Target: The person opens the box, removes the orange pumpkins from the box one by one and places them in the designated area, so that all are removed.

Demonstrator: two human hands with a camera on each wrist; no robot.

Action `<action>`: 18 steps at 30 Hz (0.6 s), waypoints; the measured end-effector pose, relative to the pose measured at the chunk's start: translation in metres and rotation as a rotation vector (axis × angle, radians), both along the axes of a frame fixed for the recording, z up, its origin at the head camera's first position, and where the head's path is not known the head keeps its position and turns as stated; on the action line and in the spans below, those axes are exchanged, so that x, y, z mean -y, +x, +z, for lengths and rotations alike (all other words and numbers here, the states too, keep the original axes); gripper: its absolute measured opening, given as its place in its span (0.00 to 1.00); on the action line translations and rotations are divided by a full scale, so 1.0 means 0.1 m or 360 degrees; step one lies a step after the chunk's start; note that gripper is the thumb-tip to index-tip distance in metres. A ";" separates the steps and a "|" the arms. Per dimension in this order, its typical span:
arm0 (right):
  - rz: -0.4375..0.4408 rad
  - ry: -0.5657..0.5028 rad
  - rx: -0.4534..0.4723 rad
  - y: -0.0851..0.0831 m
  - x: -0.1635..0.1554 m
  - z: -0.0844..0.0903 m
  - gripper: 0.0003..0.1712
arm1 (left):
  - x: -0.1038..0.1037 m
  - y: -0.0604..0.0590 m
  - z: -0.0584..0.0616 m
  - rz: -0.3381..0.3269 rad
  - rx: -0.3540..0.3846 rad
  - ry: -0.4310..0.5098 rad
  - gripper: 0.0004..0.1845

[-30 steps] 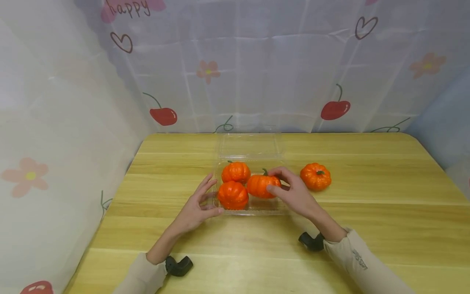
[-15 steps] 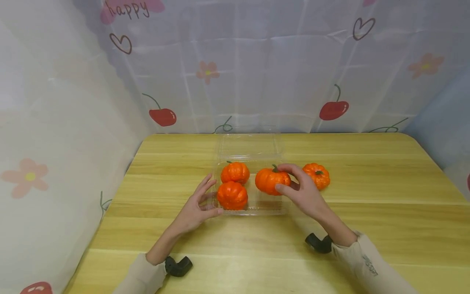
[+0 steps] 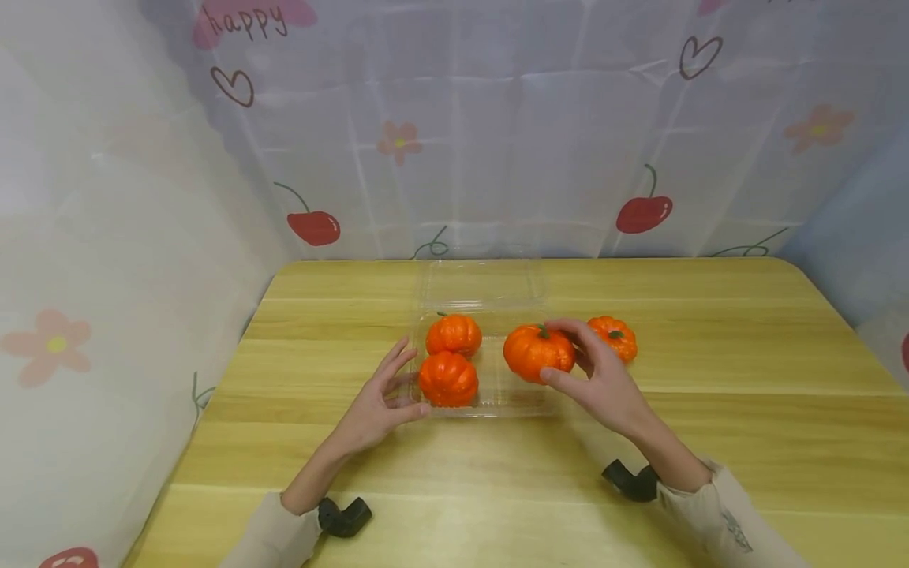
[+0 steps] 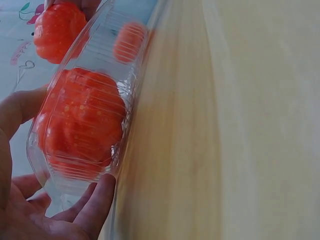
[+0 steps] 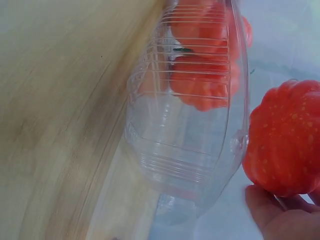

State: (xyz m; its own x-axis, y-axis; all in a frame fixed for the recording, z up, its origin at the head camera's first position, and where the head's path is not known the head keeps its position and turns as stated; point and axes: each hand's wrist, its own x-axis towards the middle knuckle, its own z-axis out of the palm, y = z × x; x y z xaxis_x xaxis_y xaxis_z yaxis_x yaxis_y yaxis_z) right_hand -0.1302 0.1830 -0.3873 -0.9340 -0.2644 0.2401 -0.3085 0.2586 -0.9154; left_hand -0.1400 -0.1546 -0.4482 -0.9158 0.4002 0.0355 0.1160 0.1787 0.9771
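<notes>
On the bench (image 3: pixel 454 489), a clear container (image 3: pixel 490 412) sits with its lid (image 3: pixel 483 280) folded back toward the printed backdrop (image 3: pixel 483 158). Right hand (image 3: pixel 600 386) pinches a pumpkin (image 3: pixel 536 353), thumb in front, fingers behind; in head view it's over the container's right half, stem up. Right wrist view adds height: pumpkin up at rim level or above, off the container floor; contact with rim, can't tell. Left hand (image 3: pixel 376 406) at the container's left end, fingers spread and fairly straight, no pumpkin in it. Left wrist view gives the detail head view lacks: thumb by the rim, fingertips at the lower outer wall; how firmly they press, can't tell. Ribbing on the wall also shows clearly in both wrist views.

Two more pumpkins in the container's left half: rear one (image 3: pixel 454 334) and front one (image 3: pixel 448 380), touching or nearly so. Head view shows both from above; right wrist view sees them through ribbed plastic. Fourth pumpkin (image 3: pixel 616 335) on the bench right of the container, partly behind the right hand in head view.
</notes>
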 end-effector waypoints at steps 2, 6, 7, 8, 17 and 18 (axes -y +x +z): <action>-0.0015 0.0021 -0.0007 0.02 -0.02 0.01 0.33 | -0.01 0.00 0.00 0.0005 -0.0003 -0.0009 0.47; -0.0043 0.0055 -0.0036 0.07 -0.06 0.00 0.34 | -0.02 0.01 0.01 0.0006 -0.0020 0.0005 0.47; -0.0052 0.0058 -0.0045 0.08 -0.08 0.00 0.34 | -0.02 0.01 0.00 0.0004 -0.0023 0.0010 0.47; -0.0063 0.0060 -0.0060 0.09 -0.10 0.00 0.34 | -0.02 0.00 0.00 0.0000 -0.0026 0.0018 0.46; -0.0192 0.0136 -0.0179 0.20 -0.32 0.01 0.37 | 0.00 0.00 -0.01 -0.0015 -0.0013 0.0046 0.46; -0.0205 0.0142 -0.0190 0.21 -0.34 0.01 0.37 | 0.00 0.00 -0.02 -0.0014 -0.0011 0.0046 0.46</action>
